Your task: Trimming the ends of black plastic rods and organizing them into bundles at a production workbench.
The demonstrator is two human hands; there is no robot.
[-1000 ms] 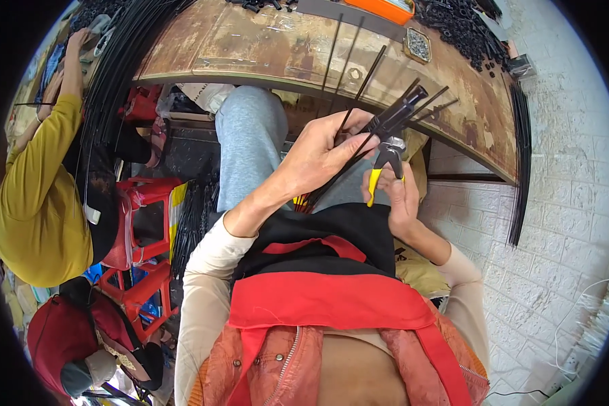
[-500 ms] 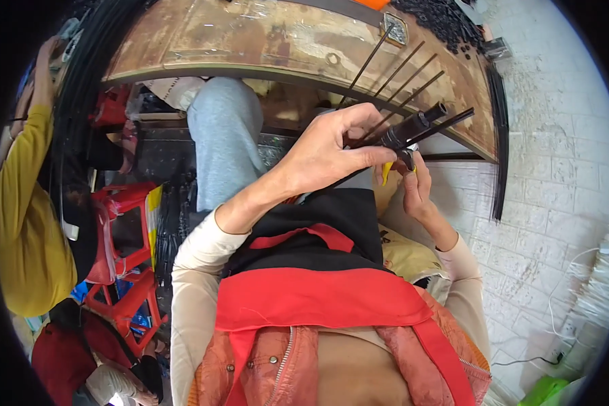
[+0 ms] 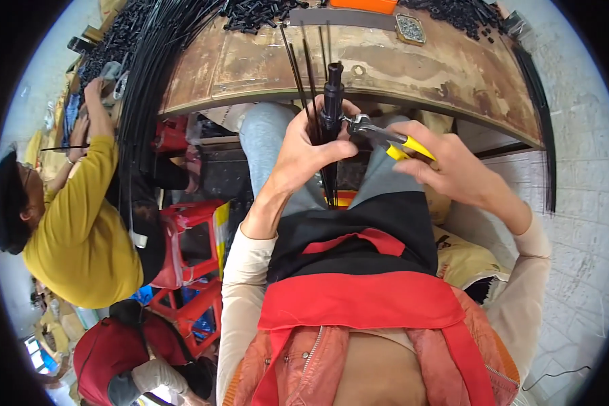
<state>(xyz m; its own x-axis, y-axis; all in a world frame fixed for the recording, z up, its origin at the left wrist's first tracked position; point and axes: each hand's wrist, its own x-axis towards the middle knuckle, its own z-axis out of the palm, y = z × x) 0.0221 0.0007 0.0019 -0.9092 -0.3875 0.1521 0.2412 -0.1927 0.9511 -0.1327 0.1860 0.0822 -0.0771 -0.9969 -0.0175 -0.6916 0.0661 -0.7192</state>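
Observation:
My left hand (image 3: 296, 159) is closed around a black tubular fitting (image 3: 333, 95), which stands nearly upright above my lap. Several thin black rods (image 3: 310, 88) run alongside the tube and fan out above and below that hand. Pliers with yellow grips (image 3: 418, 147) are held in my right hand (image 3: 463, 166). Their metal jaws meet the right side of the tube, where a small shiny bit, perhaps wire, shows. Exactly what the jaws grip is too small to tell.
A worn wooden table (image 3: 264, 68) lies ahead, bearing heaps of black parts (image 3: 254, 15), a small tray (image 3: 410, 29) and an orange box (image 3: 365, 5). Bundled long black rods (image 3: 149, 95) hang at left. A person in yellow (image 3: 81, 237) works there, near red stools (image 3: 189, 271).
The tube and rods have swung from leaning right to nearly upright. My right hand has brought the pliers up beside the tube. The whole view has shifted left, showing more of the table.

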